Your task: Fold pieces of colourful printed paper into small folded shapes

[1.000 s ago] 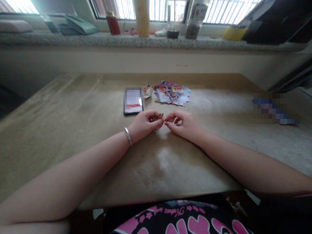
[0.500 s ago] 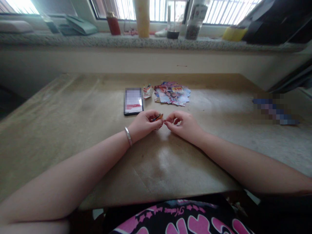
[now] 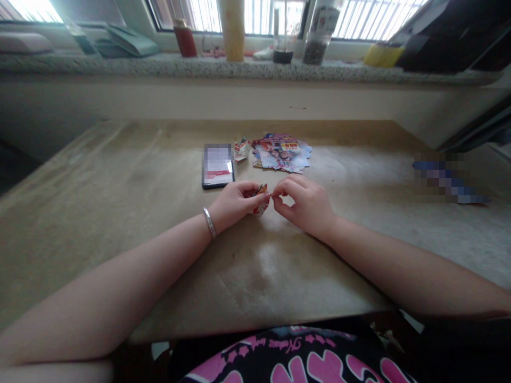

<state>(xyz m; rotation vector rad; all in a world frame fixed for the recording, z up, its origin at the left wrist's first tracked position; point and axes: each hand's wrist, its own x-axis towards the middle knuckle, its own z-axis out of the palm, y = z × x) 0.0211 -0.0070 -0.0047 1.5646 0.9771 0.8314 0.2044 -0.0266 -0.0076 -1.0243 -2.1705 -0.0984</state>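
Observation:
My left hand [image 3: 235, 203], with a silver bangle on its wrist, is closed round a small folded piece of colourful paper [image 3: 261, 206] just above the table. My right hand [image 3: 304, 203] meets it from the right, thumb and forefinger pinched on the paper's edge. Beyond the hands lies a loose pile of colourful printed paper squares [image 3: 282, 152]. A small folded paper piece [image 3: 241, 149] sits left of that pile. A black phone [image 3: 217, 165] with a lit screen lies flat just behind my left hand.
The beige table [image 3: 120, 202] ends at a wall under a stone windowsill [image 3: 159, 66] holding a red jar, a yellow bottle, cups and books. A blurred blue object [image 3: 449, 175] lies at the table's right.
My right hand has lifted slightly and closed in on the paper, pinching it against the left hand. The folded paper now shows lower between the hands.

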